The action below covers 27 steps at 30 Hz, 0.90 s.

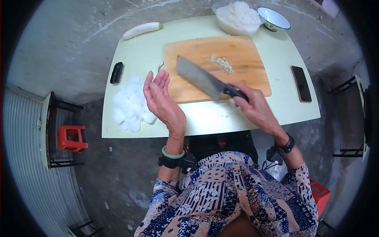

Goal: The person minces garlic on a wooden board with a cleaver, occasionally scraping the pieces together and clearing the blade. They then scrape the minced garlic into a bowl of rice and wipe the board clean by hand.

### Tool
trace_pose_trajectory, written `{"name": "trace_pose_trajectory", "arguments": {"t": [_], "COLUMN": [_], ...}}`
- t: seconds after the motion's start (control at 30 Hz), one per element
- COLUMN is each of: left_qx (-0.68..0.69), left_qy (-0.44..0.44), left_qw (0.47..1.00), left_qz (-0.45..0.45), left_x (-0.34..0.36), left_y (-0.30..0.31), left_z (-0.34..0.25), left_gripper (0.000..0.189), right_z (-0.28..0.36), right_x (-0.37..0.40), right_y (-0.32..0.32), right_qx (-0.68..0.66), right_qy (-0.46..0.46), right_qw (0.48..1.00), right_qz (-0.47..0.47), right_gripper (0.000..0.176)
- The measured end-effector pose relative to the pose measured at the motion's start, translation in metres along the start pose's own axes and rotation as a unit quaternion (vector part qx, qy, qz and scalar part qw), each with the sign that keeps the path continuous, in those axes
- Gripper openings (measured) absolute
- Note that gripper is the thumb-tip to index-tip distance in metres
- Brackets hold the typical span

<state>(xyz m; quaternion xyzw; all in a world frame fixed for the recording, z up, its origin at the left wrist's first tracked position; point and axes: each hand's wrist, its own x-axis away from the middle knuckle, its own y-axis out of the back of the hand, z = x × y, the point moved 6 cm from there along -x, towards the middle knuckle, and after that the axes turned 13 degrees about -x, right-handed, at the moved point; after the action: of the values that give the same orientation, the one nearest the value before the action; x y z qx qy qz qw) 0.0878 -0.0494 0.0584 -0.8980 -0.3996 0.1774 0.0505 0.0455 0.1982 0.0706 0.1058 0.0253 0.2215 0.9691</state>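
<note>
My right hand (256,106) is wrapped round the black handle of a cleaver (199,78). Its broad blade slants up and left over the wooden cutting board (185,49), slightly blurred. On the board, to the right of the blade, lies a small heap of finely chopped pale bits (222,63). My left hand (162,98) is raised at the board's left edge, fingers stretched upward and nothing in it. Beside it on the table is a pile of thin white pieces (132,104). A metal handle end (160,66) shows just past my left fingertips.
A white radish (142,30) lies at the table's back left, and a black object (116,72) at the left edge. A clear bowl of white shreds (239,19) and an enamel bowl (273,19) stand at the back. A phone (301,83) lies at right.
</note>
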Motion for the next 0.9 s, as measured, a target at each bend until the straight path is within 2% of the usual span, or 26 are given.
{"name": "trace_pose_trajectory", "arguments": {"t": [0.07, 0.23, 0.33, 0.37, 0.43, 0.5, 0.57, 0.63, 0.67, 0.77, 0.83, 0.9], "left_qx": [-0.005, -0.011, -0.007, -0.006, 0.000, 0.006, 0.010, 0.004, 0.006, -0.005, -0.011, -0.013], "left_qy": [-0.002, 0.014, 0.012, 0.016, 0.015, 0.014, 0.015, -0.002, -0.003, -0.003, 0.007, 0.005], "left_qw": [1.000, 0.999, 0.998, 0.998, 0.997, 0.997, 0.997, 0.996, 0.997, 0.997, 0.998, 0.998], "left_qz": [-0.030, -0.036, -0.054, -0.057, -0.070, -0.074, -0.074, -0.085, -0.082, -0.076, -0.064, -0.053], "left_x": [0.006, 0.008, 0.007, 0.006, 0.009, 0.011, 0.012, 0.010, 0.009, 0.008, 0.004, 0.003], "left_y": [0.006, 0.018, 0.028, 0.031, 0.035, 0.036, 0.037, 0.036, 0.035, 0.033, 0.031, 0.027], "left_z": [0.002, 0.011, 0.013, 0.013, 0.011, 0.011, 0.011, 0.008, 0.007, 0.008, 0.011, 0.007], "left_gripper": [0.044, 0.049, 0.050, 0.050, 0.050, 0.050, 0.050, 0.049, 0.049, 0.049, 0.048, 0.047], "right_z": [-0.002, -0.010, -0.018, -0.019, -0.008, 0.002, 0.007, 0.007, 0.013, 0.008, -0.009, -0.025], "right_x": [-0.013, -0.049, -0.057, -0.058, -0.053, -0.040, -0.030, -0.029, -0.029, -0.048, -0.068, -0.079], "right_y": [-0.024, -0.022, 0.009, 0.012, 0.020, 0.012, -0.013, -0.038, -0.045, -0.046, -0.038, -0.011], "right_qx": [-0.017, -0.008, 0.044, 0.048, 0.114, 0.101, -0.006, -0.030, -0.019, 0.023, -0.001, 0.019], "right_qy": [0.036, 0.043, 0.011, 0.008, 0.088, 0.073, 0.048, 0.047, 0.012, 0.035, 0.060, 0.037], "right_qw": [0.997, 0.996, 0.998, 0.998, 0.984, 0.988, 0.999, 0.997, 0.996, 0.996, 0.997, 0.999], "right_qz": [0.061, 0.075, -0.035, -0.032, -0.107, -0.095, 0.006, 0.059, 0.087, 0.075, 0.058, -0.023], "right_gripper": [0.040, 0.039, 0.033, 0.033, 0.032, 0.034, 0.035, 0.038, 0.038, 0.035, 0.034, 0.035]}}
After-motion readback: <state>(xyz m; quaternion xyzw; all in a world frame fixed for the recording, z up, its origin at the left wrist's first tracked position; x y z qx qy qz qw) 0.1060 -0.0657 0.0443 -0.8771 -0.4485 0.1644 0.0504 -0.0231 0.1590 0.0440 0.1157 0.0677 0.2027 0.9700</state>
